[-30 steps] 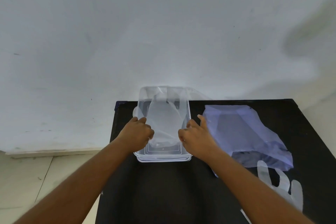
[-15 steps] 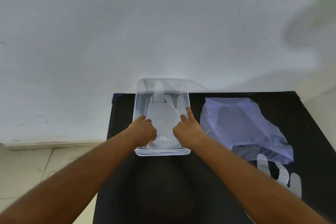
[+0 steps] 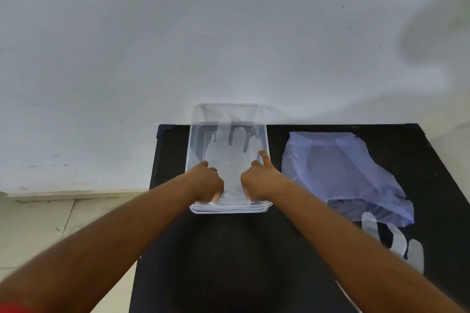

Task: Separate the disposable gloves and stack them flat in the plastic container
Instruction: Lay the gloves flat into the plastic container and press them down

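A clear plastic container (image 3: 192,134) stands on a black table (image 3: 229,249) at its far side. A translucent disposable glove (image 3: 230,155) lies flat inside it, fingers pointing away from me. My left hand (image 3: 207,183) is curled over the glove's cuff at the near left of the container. My right hand (image 3: 259,179) presses the cuff's right side, with its index finger stretched along the glove's right edge. More clear gloves (image 3: 396,239) lie on the table at the near right, partly under a bag.
A pale purple plastic bag (image 3: 338,173) lies crumpled on the table right of the container. The table's left edge drops to a light tiled floor (image 3: 50,223). A white wall (image 3: 229,33) rises right behind the table.
The glove, bunched and raised a second ago, now lies spread flat in the container. Both hands have moved inward and down onto its cuff. The view has shifted slightly downward.
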